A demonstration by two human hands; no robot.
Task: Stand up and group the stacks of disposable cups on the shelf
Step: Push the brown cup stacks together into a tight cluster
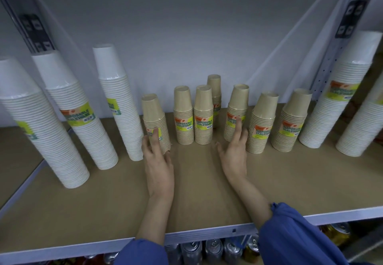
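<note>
Several short brown cup stacks stand upright in a row at mid-shelf, each with a yellow-green label. My left hand [158, 161] reaches with straight fingers to the leftmost brown stack [154, 119], its fingertips touching the lower part. My right hand [234, 152] has straight fingers touching the brown stack right of centre [237, 111]. Two brown stacks [193, 117] stand side by side between my hands, a third [214, 90] behind them. Two more brown stacks [262, 123] [292, 121] stand to the right.
Three tall white cup stacks [79, 111] stand on the left, two more [339, 90] on the right by the upright post. The brown shelf board [196, 192] ends at a pale front rail [207, 236]. Drink cans [213, 249] sit on the shelf below.
</note>
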